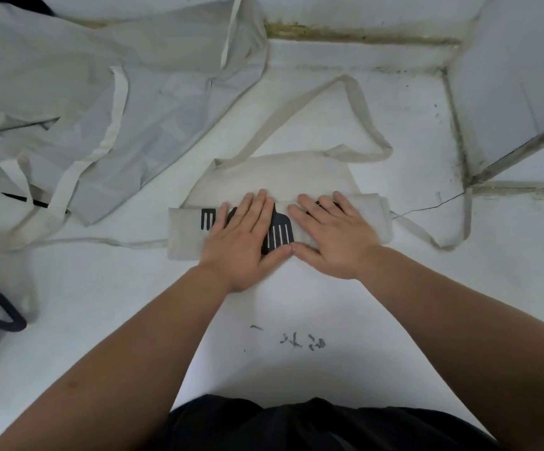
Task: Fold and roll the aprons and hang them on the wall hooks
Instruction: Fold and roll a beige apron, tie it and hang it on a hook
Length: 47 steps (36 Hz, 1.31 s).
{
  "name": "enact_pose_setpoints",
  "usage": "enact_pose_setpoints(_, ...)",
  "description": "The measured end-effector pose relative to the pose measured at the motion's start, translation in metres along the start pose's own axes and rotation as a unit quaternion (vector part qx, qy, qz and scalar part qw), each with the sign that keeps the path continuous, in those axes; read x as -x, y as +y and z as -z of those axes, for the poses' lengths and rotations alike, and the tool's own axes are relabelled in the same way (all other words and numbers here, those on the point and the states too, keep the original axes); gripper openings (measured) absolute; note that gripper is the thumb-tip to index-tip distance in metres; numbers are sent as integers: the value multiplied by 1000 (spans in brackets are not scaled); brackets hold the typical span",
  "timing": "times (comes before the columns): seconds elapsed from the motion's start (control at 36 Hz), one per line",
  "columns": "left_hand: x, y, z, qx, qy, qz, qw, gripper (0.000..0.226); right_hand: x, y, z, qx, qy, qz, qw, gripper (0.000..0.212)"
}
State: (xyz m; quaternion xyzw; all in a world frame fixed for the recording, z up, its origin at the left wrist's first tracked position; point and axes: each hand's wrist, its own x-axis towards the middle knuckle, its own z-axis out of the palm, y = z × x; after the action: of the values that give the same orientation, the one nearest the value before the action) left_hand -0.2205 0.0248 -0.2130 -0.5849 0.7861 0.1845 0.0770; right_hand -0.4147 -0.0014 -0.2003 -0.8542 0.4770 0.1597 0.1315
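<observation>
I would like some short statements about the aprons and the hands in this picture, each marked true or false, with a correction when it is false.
1. Both hands lie flat on the rolled part of the beige apron. True: the left hand and the right hand press on it side by side.
2. The beige apron is rolled up completely. False: its upper part with the neck strap lies flat beyond the roll.
3. A grey apron lies spread out on the left. True.
4. The beige apron is plain, without print. False: a black utensil print shows between the hands.
5. The neck strap hangs on a wall hook. False: it lies on the white surface.
</observation>
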Motion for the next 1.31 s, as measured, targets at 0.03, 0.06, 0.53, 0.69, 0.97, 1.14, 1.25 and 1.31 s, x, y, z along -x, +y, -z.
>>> enact_pose_setpoints(0.03,0,0,2,9,-4,-4,1000,103,0,1,1,-6,-2,4,1000,95)
enact_pose_setpoints(0.06,1,-2,3,22,-9,-8,1000,109,0,2,2,-10,-6,7,1000,100)
enact_pose_setpoints(0.53,-1,-17,74,200,-148,24,968,24,10,25,67,-228,-72,-46,970,35)
enact_pose_setpoints(0.69,-15,-28,75,134,-62,88,985,60,-3,32,60,-122,-14,-83,989,37)
enact_pose_setpoints(0.97,-23,-41,50,-135,90,62,985,62,-18,26,21,20,24,-140,990,42)
enact_pose_setpoints(1.14,-18,-28,28,-103,243,-16,964,33,-11,17,11,-32,234,-157,959,22)
enact_pose_setpoints(1.25,-11,-8,15,5,136,21,990,50,-4,15,8,-83,137,-65,985,72)
enact_pose_setpoints(1.31,-9,-6,11,-7,114,33,993,66,-5,16,9,-45,100,-75,991,83)
